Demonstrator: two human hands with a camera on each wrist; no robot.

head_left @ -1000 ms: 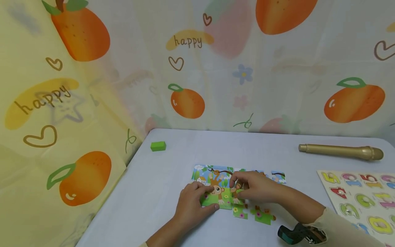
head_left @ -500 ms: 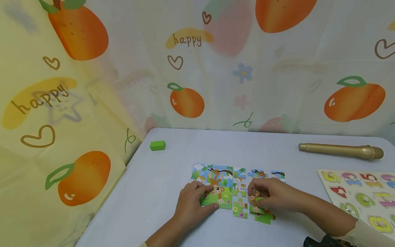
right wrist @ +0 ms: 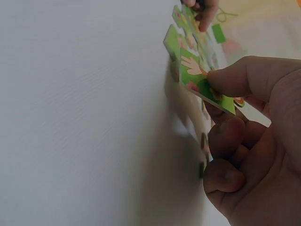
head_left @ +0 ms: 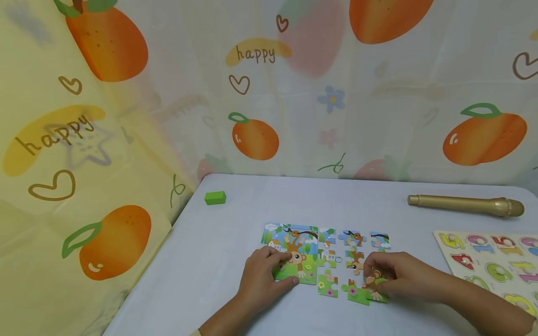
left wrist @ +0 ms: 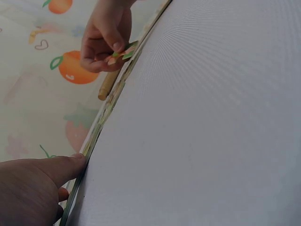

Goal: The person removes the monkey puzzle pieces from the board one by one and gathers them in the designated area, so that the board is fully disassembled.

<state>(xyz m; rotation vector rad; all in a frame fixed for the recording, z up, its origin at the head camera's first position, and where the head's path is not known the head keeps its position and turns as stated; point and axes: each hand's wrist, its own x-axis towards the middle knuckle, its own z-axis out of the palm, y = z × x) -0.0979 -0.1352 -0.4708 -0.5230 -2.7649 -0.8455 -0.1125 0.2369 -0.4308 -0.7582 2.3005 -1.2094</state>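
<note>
My left hand (head_left: pixel 261 277) rests on a monkey picture card (head_left: pixel 308 249), its index finger on the picture and its thumb by the near edge. In the left wrist view, that thumb (left wrist: pixel 70 167) touches the card's rim. My right hand (head_left: pixel 414 278) pinches a green puzzle piece (right wrist: pixel 195 77) with a monkey part between thumb and fingers. The piece is raised and tilted in the right wrist view. In the head view it is at the right of a flower puzzle piece (head_left: pixel 356 294), overlapping its edge. Several other puzzle pieces (head_left: pixel 328 254) lie spaced in columns beside the card.
A green block (head_left: pixel 215 198) lies at the back left of the white table (head_left: pixel 210 261). A gold toy microphone (head_left: pixel 464 205) lies at the back right. The number board (head_left: pixel 475 270) is at the right, partly behind my right forearm. A fruit-print curtain (head_left: pixel 294 116) hangs behind.
My right hand has carried the pinched puzzle piece rightward from beside the card, past the middle columns, to the right end of the bottom row. My left hand has stayed on the card.
</note>
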